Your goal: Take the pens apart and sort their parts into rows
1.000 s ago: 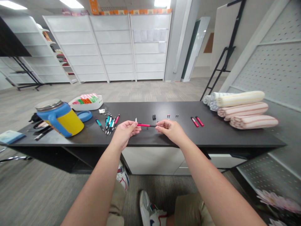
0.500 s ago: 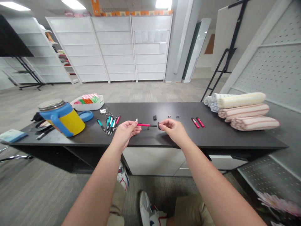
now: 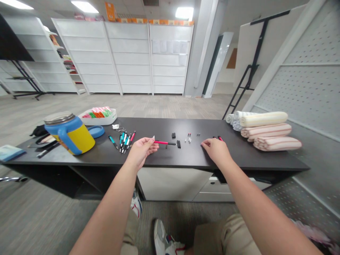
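Note:
Between the fingertips of my left hand is a slim red pen, held level above the table, its black end pointing right. My right hand is low over the tabletop further right, fingertips pinched together; anything between them is too small to make out. Partly hidden behind that hand lie red pen barrels. Two black sleeve-like pieces lie just past the pen's tip. Farther back are short black pieces, small red-and-white bits and tiny silvery parts.
Several teal, black and red pens lie left of my left hand. Beyond them stand a blue-yellow mug, a blue lid and a white tray of colourful packets. Rolled towels are stacked at the table's right.
My right hand has left the pen's black end and moved right, near the red barrels, now partly covered. The left hand still holds the pen. The view has shifted slightly.

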The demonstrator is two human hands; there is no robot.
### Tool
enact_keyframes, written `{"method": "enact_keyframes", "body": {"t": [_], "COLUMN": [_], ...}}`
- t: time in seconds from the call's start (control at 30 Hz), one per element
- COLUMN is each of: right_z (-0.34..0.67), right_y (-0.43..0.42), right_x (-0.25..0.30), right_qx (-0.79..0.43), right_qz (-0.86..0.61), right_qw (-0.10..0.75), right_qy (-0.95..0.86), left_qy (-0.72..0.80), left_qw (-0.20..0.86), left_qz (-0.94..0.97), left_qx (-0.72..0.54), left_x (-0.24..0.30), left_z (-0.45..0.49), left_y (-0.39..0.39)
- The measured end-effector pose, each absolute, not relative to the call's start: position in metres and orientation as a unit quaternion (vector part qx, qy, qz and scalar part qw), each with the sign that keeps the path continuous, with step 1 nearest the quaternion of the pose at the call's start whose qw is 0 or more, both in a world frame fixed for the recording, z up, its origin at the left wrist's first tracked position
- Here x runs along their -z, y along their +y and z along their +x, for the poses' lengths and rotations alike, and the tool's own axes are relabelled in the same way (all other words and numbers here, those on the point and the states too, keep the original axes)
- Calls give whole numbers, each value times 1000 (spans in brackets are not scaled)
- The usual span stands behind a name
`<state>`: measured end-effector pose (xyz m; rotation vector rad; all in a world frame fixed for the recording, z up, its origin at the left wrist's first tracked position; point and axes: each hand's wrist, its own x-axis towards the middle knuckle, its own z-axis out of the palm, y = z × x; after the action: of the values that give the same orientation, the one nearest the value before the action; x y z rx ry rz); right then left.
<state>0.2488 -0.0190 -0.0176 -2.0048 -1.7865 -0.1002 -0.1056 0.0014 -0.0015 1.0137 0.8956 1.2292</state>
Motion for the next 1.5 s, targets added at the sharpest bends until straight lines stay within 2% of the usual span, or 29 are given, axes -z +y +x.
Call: {"method": "enact_keyframes", "body": {"t": [0.47, 0.57, 0.7, 0.8, 0.93, 1.1, 1.27, 1.5], "right_z": [257, 249, 225, 219, 252, 308, 322, 330], "right_y": [34, 16, -62, -135, -180, -146, -101, -84], "right_x": [21, 13, 9, 28, 74, 125, 141, 139], "right_qx": [7, 11, 76, 107, 115, 88, -15, -79], "right_qz": [-744, -735, -689, -693, -758, -803, -836, -853], "right_qw": [322, 351, 436, 401, 286, 141, 28, 82], "right_qy": [-586, -580, -574, -590, -575, -572, -548, -509], "left_qy": [382, 384, 386, 380, 384, 385, 385, 391], "left_qw": [613, 612, 611, 613, 612, 607, 601, 602], "left_qz": [448, 447, 446, 449, 447, 447, 452, 448], "left_qx": [-527, -527, -527, -526, -528, -532, -534, -533], "left_x": [1, -1, 0, 2, 2, 1, 1, -1], "left_z": [-105, -105, -105, -106, -105, -104, -104, -103], "left_y": [1, 0, 0, 2, 2, -1, -2, -1]}}
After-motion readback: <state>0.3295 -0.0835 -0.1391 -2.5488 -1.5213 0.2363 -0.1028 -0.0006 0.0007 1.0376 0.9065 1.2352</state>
